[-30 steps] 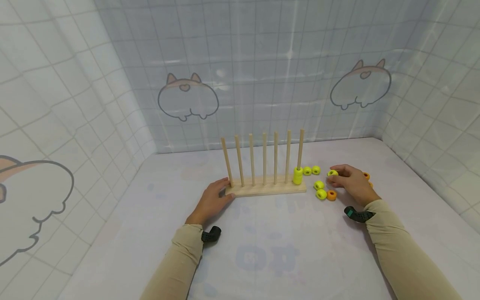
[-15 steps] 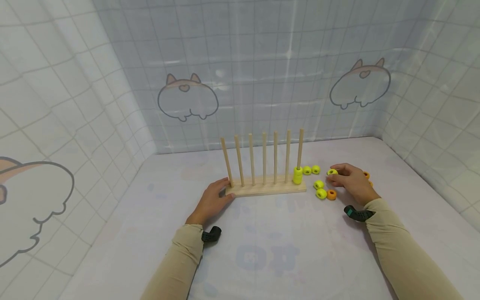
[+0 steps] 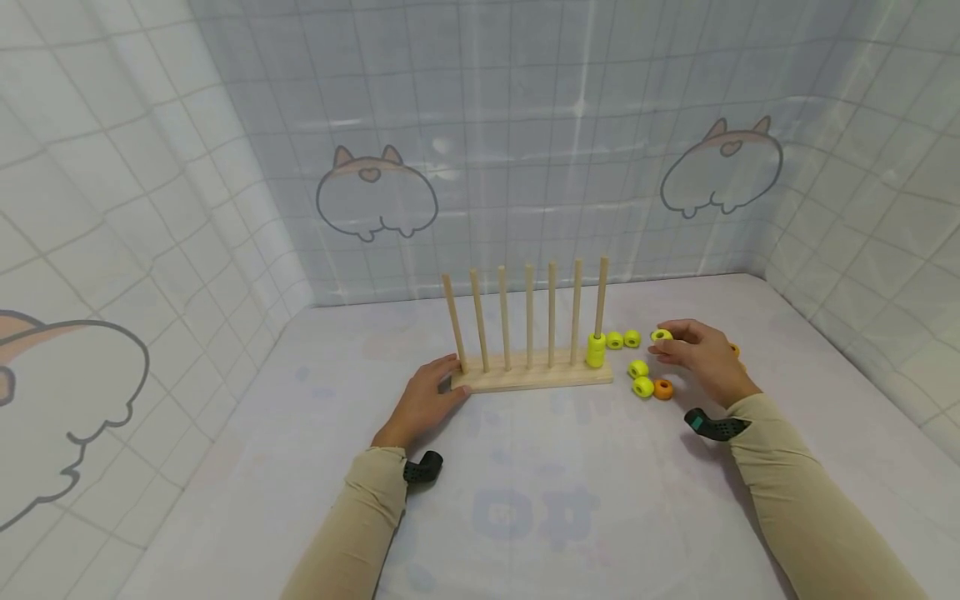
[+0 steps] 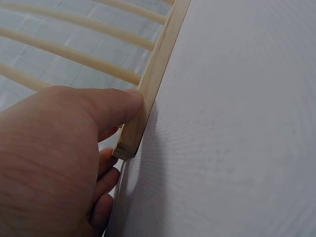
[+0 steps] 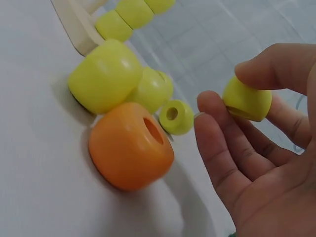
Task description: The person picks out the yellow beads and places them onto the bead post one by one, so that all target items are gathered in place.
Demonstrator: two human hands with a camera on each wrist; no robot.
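A wooden peg rack [image 3: 532,381] with several upright pegs stands on the table. My left hand [image 3: 425,404] grips its left end, thumb [image 4: 118,104] over the front edge and fingers behind. Yellow beads [image 3: 596,351] are stacked low on the rightmost peg; the other pegs are bare. To the right of the rack, my right hand [image 3: 705,357] pinches a yellow bead [image 5: 248,98] between thumb and fingers. The right wrist view shows this bead raised off the table, its hole partly turned away. In the head view its hole faces up.
Loose yellow beads [image 3: 637,370] lie between the rack and my right hand, with an orange bead [image 3: 663,389] beside them. More orange beads [image 3: 733,351] sit partly hidden behind that hand. A tile-patterned sheet [image 3: 510,150] rises behind the table.
My right hand has lifted slightly and shifted a little left with the pinched yellow bead. The left hand and the peg rack have stayed in place.
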